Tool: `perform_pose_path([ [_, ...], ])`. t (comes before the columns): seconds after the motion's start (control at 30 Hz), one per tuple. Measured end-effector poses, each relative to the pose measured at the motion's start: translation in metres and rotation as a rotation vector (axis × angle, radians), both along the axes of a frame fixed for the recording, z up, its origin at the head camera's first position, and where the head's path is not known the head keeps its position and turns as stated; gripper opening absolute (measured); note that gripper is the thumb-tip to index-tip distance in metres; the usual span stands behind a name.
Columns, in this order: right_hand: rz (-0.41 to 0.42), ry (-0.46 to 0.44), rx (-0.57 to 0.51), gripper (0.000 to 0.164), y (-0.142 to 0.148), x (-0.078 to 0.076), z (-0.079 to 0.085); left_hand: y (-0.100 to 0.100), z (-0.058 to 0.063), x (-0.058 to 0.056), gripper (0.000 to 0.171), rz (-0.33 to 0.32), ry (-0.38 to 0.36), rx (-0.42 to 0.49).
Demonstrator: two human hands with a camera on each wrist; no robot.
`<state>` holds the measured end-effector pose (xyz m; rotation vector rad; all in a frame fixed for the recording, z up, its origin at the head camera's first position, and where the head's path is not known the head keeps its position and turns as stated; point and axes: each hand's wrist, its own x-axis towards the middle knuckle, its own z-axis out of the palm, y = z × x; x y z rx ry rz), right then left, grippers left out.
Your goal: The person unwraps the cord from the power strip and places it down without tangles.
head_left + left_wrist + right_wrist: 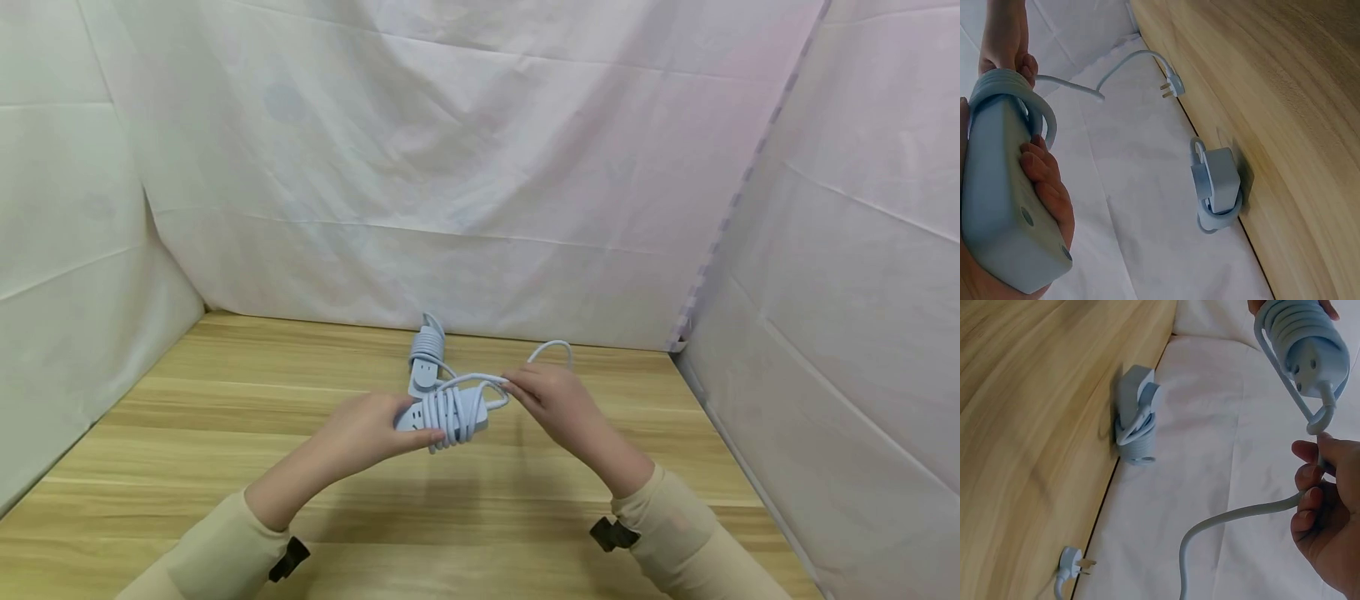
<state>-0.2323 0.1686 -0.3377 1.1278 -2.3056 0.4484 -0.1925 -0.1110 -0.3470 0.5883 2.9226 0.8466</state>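
Note:
My left hand (363, 429) grips one end of a pale blue power strip (408, 417), thumb on the near side and fingers round the far side. Several turns of its cord (450, 415) are wound about the strip's body. To the right, my right hand (558, 406) pinches the cord close to the strip's end, where the cord makes a loop. From there the loose length runs off to a plug (1175, 85) with metal prongs, seen low over the table in the left wrist view.
A second pale blue power strip (424, 372) lies on the wooden table (262, 450) behind the hands, its cord wound round it and a plug in its face. White cloth (465, 167) hangs at the back and along both sides.

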Motion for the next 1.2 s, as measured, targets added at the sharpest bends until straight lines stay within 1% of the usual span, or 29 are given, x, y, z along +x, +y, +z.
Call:
perform_pose_path([
  [0.13, -0.029, 0.004, 0.012, 0.008, 0.006, -0.001, -0.006, -0.005, -0.001, 0.000, 0.046, 0.004, -0.012, 0.047],
  [0.23, -0.056, -0.032, 0.022, 0.007, 0.011, 0.001, -0.009, -0.011, -0.002, -0.002, 0.045, 0.020, -0.009, 0.066],
  [0.3, -0.057, -0.049, 0.024, 0.006, 0.015, 0.003, -0.010, -0.014, -0.003, -0.003, 0.048, 0.033, 0.000, 0.063],
  [0.37, -0.043, -0.054, 0.026, 0.006, 0.018, 0.005, -0.011, -0.016, -0.004, -0.005, 0.050, 0.048, 0.009, 0.056],
  [0.5, -0.002, -0.030, 0.020, 0.009, 0.024, 0.010, -0.011, -0.021, -0.008, -0.009, 0.054, 0.089, 0.020, 0.055],
  [0.53, 0.010, -0.020, 0.016, 0.006, 0.025, 0.012, -0.011, -0.022, -0.010, -0.010, 0.054, 0.097, 0.022, 0.058],
  [0.67, 0.058, 0.032, -0.001, 0.007, 0.029, 0.019, -0.009, -0.027, -0.015, -0.014, 0.055, 0.120, 0.014, 0.066],
  [0.7, 0.072, 0.050, -0.006, 0.010, 0.029, 0.021, -0.008, -0.028, -0.017, -0.015, 0.056, 0.124, 0.010, 0.067],
  [0.77, 0.093, 0.082, -0.014, 0.022, 0.030, 0.024, -0.006, -0.030, -0.019, -0.017, 0.056, 0.135, 0.003, 0.066],
  [0.87, 0.116, 0.121, -0.026, 0.037, 0.030, 0.029, -0.002, -0.032, -0.021, -0.019, 0.057, 0.147, -0.003, 0.061],
  [0.9, 0.120, 0.128, -0.029, 0.038, 0.031, 0.030, -0.001, -0.032, -0.022, -0.020, 0.057, 0.149, -0.005, 0.059],
  [1.07, 0.129, 0.137, -0.057, 0.034, 0.033, 0.034, 0.007, -0.034, -0.023, -0.022, 0.058, 0.154, -0.011, 0.053],
  [1.2, 0.130, 0.125, -0.082, 0.036, 0.033, 0.034, 0.012, -0.034, -0.023, -0.023, 0.058, 0.160, -0.013, 0.044],
])
